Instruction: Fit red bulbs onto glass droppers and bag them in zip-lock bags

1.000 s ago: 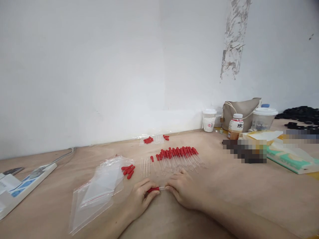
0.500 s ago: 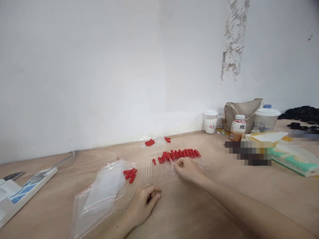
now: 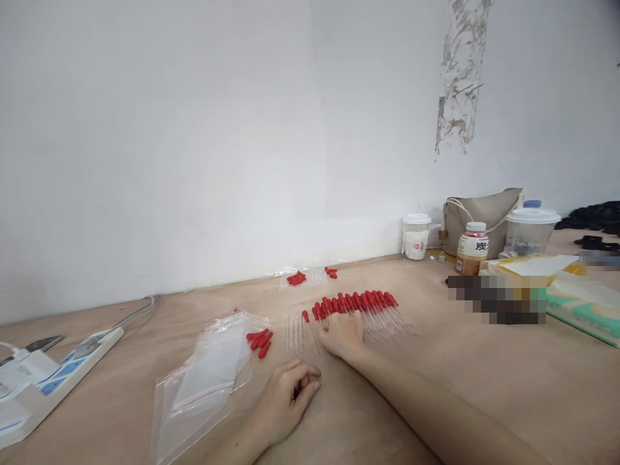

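Observation:
Glass droppers with red rubber bulbs (image 3: pixel 365 299) lie side by side in a slanting row on the table. My right hand (image 3: pixel 343 334) is over the left part of this row, palm down, its fingers apart and touching the droppers; some fingertips are hidden. One dropper (image 3: pixel 306 317) lies just left of that hand. Further left are several bare glass tubes (image 3: pixel 293 333) and several loose red bulbs (image 3: pixel 260 340). Nearer the front, my left hand (image 3: pixel 288 399) rests on the table with fingers loosely bent, a gap before the thumb and nothing in it.
Clear zip bags (image 3: pixel 206 371) lie left of the loose bulbs. Against the wall is another clear bag (image 3: pixel 317 276) with red bulbs and tubes. A power strip (image 3: pixel 72 374) is at far left. A lidded cup (image 3: pixel 416 237), a bottle (image 3: pixel 472 248) and a grey bag (image 3: pixel 479 219) stand back right.
My right hand has moved left along the dropper row, uncovering droppers on its right. My left hand keeps its place and shape. The whole view has shifted slightly.

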Motion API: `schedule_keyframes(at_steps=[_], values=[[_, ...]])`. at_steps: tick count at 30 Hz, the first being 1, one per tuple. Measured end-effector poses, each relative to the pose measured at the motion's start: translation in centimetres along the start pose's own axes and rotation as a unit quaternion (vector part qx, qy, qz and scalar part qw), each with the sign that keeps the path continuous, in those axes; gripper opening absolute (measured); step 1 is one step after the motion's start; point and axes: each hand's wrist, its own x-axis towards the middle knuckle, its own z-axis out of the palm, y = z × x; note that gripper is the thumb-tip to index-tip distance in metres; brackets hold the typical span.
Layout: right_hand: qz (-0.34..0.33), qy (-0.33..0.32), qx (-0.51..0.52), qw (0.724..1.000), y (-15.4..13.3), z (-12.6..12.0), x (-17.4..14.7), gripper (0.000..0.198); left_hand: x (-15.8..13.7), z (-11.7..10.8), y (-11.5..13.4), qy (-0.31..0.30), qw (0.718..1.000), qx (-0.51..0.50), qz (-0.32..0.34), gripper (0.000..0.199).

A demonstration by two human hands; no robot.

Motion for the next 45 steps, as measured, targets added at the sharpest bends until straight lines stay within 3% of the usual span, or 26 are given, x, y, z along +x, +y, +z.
schedule_keyframes(at_steps=[2, 5, 8, 10, 14, 17, 24, 30, 35, 40, 45], values=[[-0.002, 0.002, -0.002, 1.000, 0.2, -0.2, -0.1, 0.033, 0.1, -0.4, -0.2, 0.013, 1.000, 0.015, 0.006, 0.017], [-0.013, 0.014, 0.021, 1.000, 0.1, -0.7, -0.2, 0.034, 0.6, -2.2, -1.6, 0.085, 0.992, 0.089, 0.015, 0.014], [-0.042, 0.028, 0.060, 0.997, -0.5, -0.8, -0.2, 0.031, 1.2, -4.8, -4.3, 0.138, 0.975, 0.168, -0.039, 0.016], [-0.053, 0.015, 0.057, 0.997, -1.5, -0.6, -0.1, 0.027, 1.4, -6.3, -6.1, 0.113, 0.977, 0.168, -0.072, 0.020], [-0.043, -0.045, 0.012, 0.998, -3.6, 0.1, 0.8, 0.024, 1.2, -7.8, -8.4, 0.012, 0.990, 0.113, -0.088, 0.046], [-0.030, -0.064, 0.003, 0.997, -4.7, 0.5, 1.6, 0.025, 1.1, -7.7, -8.8, -0.005, 0.991, 0.095, -0.097, 0.041], [0.006, -0.105, -0.007, 0.994, -4.7, 0.0, 2.8, 0.023, 1.6, -6.2, -8.6, 0.049, 0.994, 0.046, -0.086, 0.024], [0.030, -0.112, -0.006, 0.993, -4.0, -0.5, 2.9, 0.023, 1.9, -5.1, -7.0, 0.064, 0.995, 0.026, -0.069, 0.026], [0.039, -0.111, 0.002, 0.993, -4.2, -0.2, 2.8, 0.022, 1.7, -5.0, -7.1, 0.090, 0.993, 0.032, -0.073, 0.027], [0.025, -0.085, 0.012, 0.996, -3.8, -1.2, 2.5, 0.021, 1.9, -4.7, -7.4, 0.135, 0.983, 0.066, -0.104, 0.026], [-0.033, -0.024, 0.031, 0.999, -0.2, -3.3, 0.3, 0.024, 2.6, -4.5, -6.8, 0.153, 0.974, 0.120, -0.115, 0.026]])
